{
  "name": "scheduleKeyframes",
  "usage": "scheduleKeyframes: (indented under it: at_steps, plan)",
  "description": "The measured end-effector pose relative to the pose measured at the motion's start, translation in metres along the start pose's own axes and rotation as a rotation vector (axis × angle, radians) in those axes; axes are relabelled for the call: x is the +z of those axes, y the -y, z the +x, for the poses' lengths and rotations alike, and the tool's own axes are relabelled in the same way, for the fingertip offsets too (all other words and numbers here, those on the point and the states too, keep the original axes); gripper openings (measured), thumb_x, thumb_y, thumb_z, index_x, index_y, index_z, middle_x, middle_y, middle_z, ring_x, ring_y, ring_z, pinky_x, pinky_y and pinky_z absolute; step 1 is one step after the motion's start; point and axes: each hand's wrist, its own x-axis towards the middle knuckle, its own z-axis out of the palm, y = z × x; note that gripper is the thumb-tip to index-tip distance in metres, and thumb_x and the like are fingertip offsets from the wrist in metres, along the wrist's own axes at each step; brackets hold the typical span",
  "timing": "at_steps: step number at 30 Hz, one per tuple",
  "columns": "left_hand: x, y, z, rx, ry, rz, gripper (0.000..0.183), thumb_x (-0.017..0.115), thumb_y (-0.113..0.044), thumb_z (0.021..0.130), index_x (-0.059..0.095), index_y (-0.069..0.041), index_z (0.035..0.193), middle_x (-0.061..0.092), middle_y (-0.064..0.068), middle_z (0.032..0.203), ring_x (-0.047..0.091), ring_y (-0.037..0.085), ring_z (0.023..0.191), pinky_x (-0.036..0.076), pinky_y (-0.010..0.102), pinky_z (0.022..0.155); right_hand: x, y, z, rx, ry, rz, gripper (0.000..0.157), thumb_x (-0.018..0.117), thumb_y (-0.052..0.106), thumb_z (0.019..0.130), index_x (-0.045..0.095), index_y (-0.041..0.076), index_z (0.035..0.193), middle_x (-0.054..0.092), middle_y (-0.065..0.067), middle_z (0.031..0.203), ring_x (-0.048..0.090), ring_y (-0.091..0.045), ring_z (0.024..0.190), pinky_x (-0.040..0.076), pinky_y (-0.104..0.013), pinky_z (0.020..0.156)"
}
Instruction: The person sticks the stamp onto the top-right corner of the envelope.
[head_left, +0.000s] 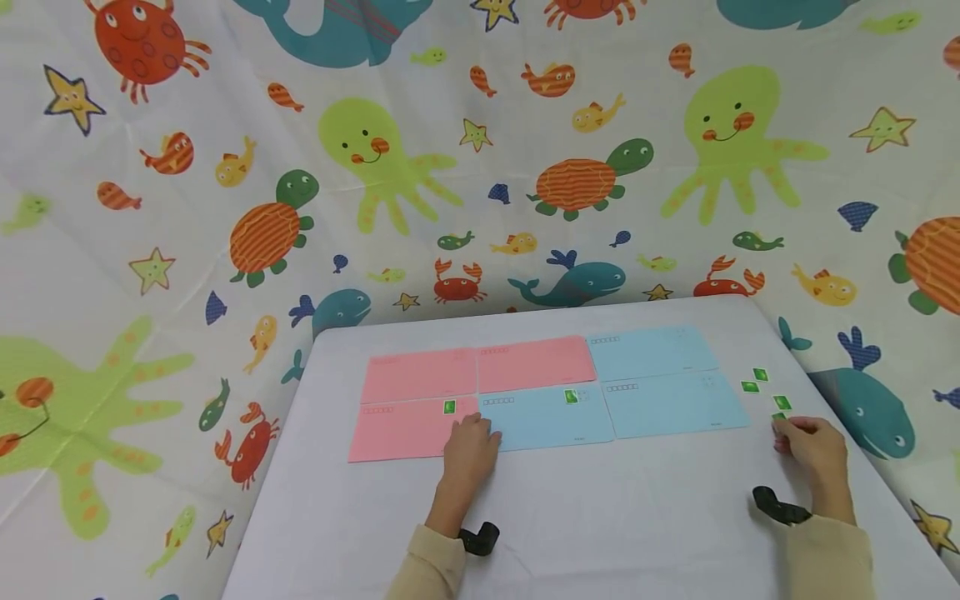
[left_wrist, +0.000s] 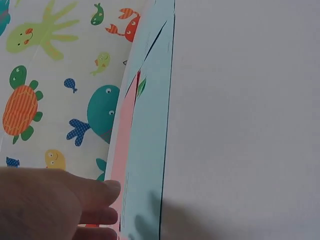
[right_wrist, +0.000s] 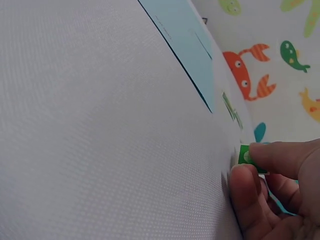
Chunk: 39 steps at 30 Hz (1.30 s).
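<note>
My right hand [head_left: 817,458] pinches a green stamp [right_wrist: 244,154] between thumb and fingers at the table's right side. Just beyond it lie three loose stamps, the nearest being a green stamp [head_left: 782,402]. My left hand [head_left: 470,454] rests where the lower pink envelope [head_left: 405,437] meets a blue envelope [head_left: 540,429]; its fingers look relaxed and hold nothing. One green stamp [head_left: 449,407] sits at that pink envelope's upper right. Another stamp [head_left: 572,397] is on the blue envelope's upper right, beside small printed boxes.
Behind are two pink envelopes, including the upper middle pink envelope [head_left: 536,367], and an upper blue envelope [head_left: 652,354]. A second lower blue envelope [head_left: 678,408] lies to the right. A white cloth covers the table [head_left: 637,517]; a sea-animal curtain [head_left: 495,242] hangs behind.
</note>
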Motion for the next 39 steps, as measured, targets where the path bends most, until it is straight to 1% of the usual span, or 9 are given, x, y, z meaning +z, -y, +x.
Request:
scheduleKeyframes:
  at_steps: [3,6,11,15,19,24,30,35,39]
  plan:
    - [0.003,-0.015,0.0,0.029,-0.009,-0.007,0.032,0.067,-0.021,0.095,0.071,0.003,0.116,0.067,0.022,0.129,0.06,0.038,0.128,0.042,0.054,0.113,-0.002,-0.001,0.001,0.014,0.0,0.042,0.049,0.052,0.032,0.102,0.045,-0.005,0.134,0.058,0.005,0.074,0.062,-0.007,0.057,0.05,-0.017,0.05]
    - [0.008,-0.034,0.0,0.071,0.001,-0.039,0.034,0.066,-0.021,0.096,0.069,0.003,0.12,0.064,0.022,0.133,0.059,0.039,0.13,0.046,0.053,0.109,-0.004,-0.001,0.002,0.021,-0.003,0.067,0.05,0.052,0.036,0.102,0.046,-0.004,0.132,0.058,0.007,0.071,0.063,-0.007,0.057,0.049,-0.017,0.049]
    - [0.02,-0.069,0.001,0.16,0.03,-0.085,0.036,0.064,-0.022,0.097,0.068,0.001,0.125,0.063,0.019,0.136,0.058,0.036,0.131,0.051,0.05,0.104,-0.004,0.002,0.002,0.025,-0.015,0.058,0.052,0.049,0.04,0.102,0.047,-0.003,0.13,0.058,0.008,0.069,0.062,-0.007,0.057,0.048,-0.017,0.051]
    - [0.033,-0.092,0.003,0.223,0.065,-0.057,0.035,0.062,-0.024,0.099,0.068,-0.002,0.126,0.064,0.015,0.137,0.059,0.032,0.131,0.053,0.046,0.104,-0.002,0.001,0.001,0.046,-0.023,0.049,0.055,0.049,0.042,0.102,0.046,-0.003,0.133,0.058,0.007,0.069,0.06,-0.007,0.058,0.046,-0.019,0.056]
    - [0.043,-0.11,0.005,0.267,0.076,-0.016,0.033,0.062,-0.025,0.098,0.07,-0.004,0.123,0.065,0.011,0.136,0.061,0.029,0.129,0.053,0.042,0.104,0.001,0.0,-0.003,0.056,-0.031,0.057,0.054,0.048,0.042,0.102,0.046,-0.003,0.133,0.058,0.006,0.07,0.058,-0.006,0.057,0.045,-0.019,0.053]
    - [0.058,-0.128,0.01,0.327,0.071,0.006,0.03,0.063,-0.025,0.098,0.072,-0.006,0.119,0.067,0.007,0.134,0.061,0.023,0.129,0.049,0.038,0.109,0.002,-0.002,-0.006,0.053,-0.042,0.049,0.054,0.048,0.042,0.102,0.046,-0.003,0.132,0.059,0.004,0.071,0.057,-0.006,0.057,0.044,-0.019,0.054]
    - [0.074,-0.143,0.016,0.348,0.065,0.032,0.03,0.063,-0.027,0.098,0.073,-0.007,0.118,0.066,0.005,0.134,0.061,0.021,0.13,0.048,0.037,0.111,0.002,-0.003,-0.007,0.041,-0.039,0.036,0.055,0.048,0.043,0.102,0.046,-0.004,0.132,0.06,0.004,0.071,0.057,-0.006,0.057,0.043,-0.021,0.059]
    - [0.083,-0.149,0.018,0.361,0.07,0.072,0.033,0.063,-0.028,0.098,0.071,-0.007,0.121,0.065,0.005,0.137,0.059,0.019,0.132,0.047,0.034,0.111,0.002,-0.002,-0.008,0.047,-0.052,0.052,0.055,0.048,0.041,0.102,0.045,-0.005,0.133,0.059,0.002,0.072,0.057,-0.006,0.056,0.045,-0.019,0.051]
    - [0.09,-0.151,0.018,0.349,0.086,0.085,0.033,0.064,-0.029,0.098,0.071,-0.007,0.122,0.064,0.003,0.138,0.059,0.018,0.132,0.048,0.033,0.11,0.004,-0.001,-0.008,0.051,-0.057,0.053,0.055,0.047,0.041,0.103,0.045,-0.004,0.134,0.059,0.002,0.075,0.057,-0.006,0.057,0.045,-0.018,0.05]
